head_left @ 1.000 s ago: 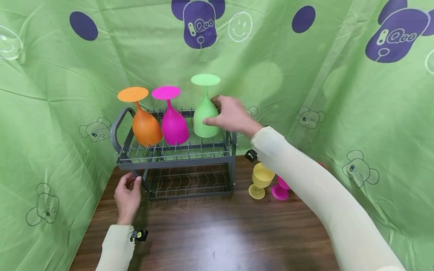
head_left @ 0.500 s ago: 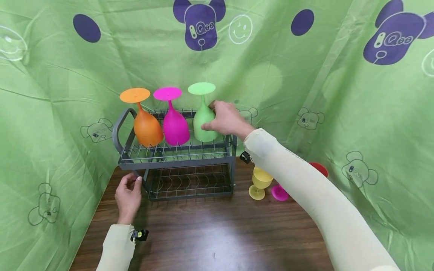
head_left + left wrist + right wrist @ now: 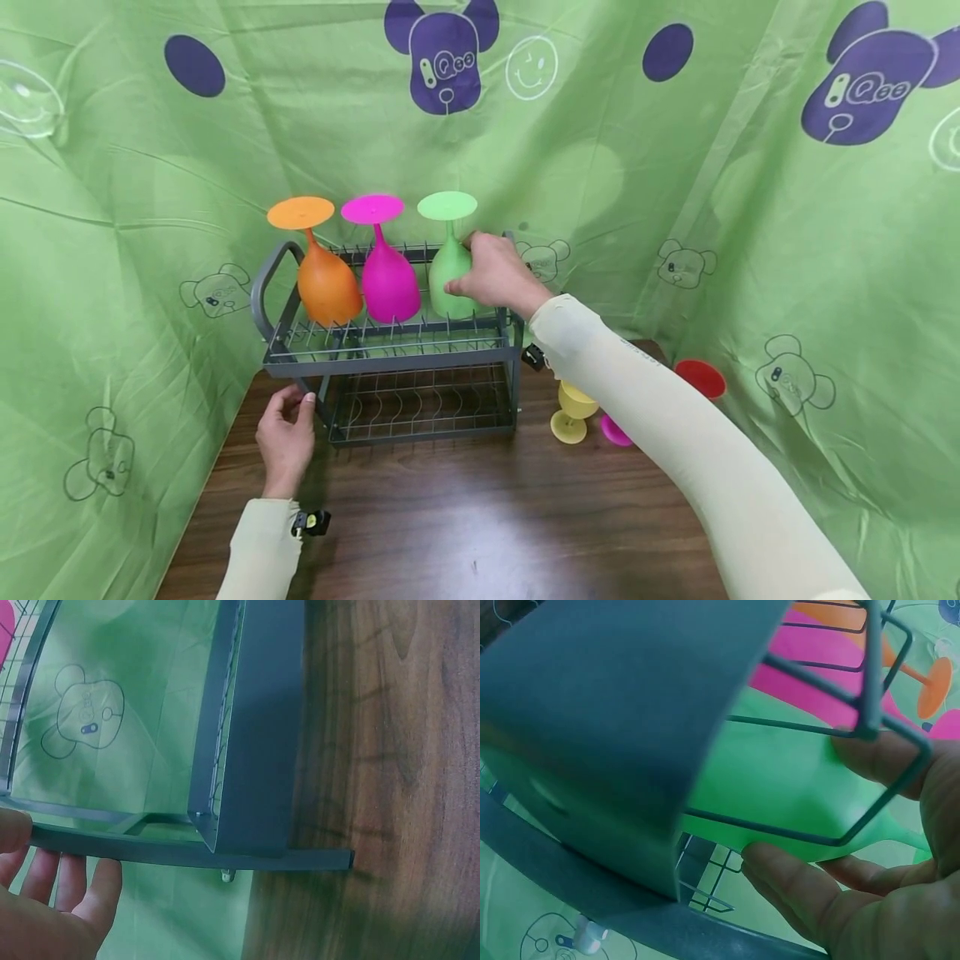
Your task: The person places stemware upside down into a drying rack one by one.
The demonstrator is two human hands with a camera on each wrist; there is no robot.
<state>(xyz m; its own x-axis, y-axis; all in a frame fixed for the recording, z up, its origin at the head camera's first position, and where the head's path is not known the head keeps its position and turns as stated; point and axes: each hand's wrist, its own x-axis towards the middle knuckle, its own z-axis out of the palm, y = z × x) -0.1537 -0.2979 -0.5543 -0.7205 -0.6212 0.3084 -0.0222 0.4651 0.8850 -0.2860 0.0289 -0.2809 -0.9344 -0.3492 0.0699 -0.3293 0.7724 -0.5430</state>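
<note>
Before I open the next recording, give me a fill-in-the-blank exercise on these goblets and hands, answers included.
The right hand holds a goblet coloured ____.
On the rack, the leftmost goblet is ____.
The left hand grips the rack on the person's ____ side.
The yellow goblet stands ____, not upside down.

Missing words: green; orange; left; upright.

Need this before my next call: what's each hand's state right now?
Left hand: holding the dark grey two-tier metal rack by its left side.
Right hand: holding the upside-down, light green stemmed goblet by its bowl.
</note>
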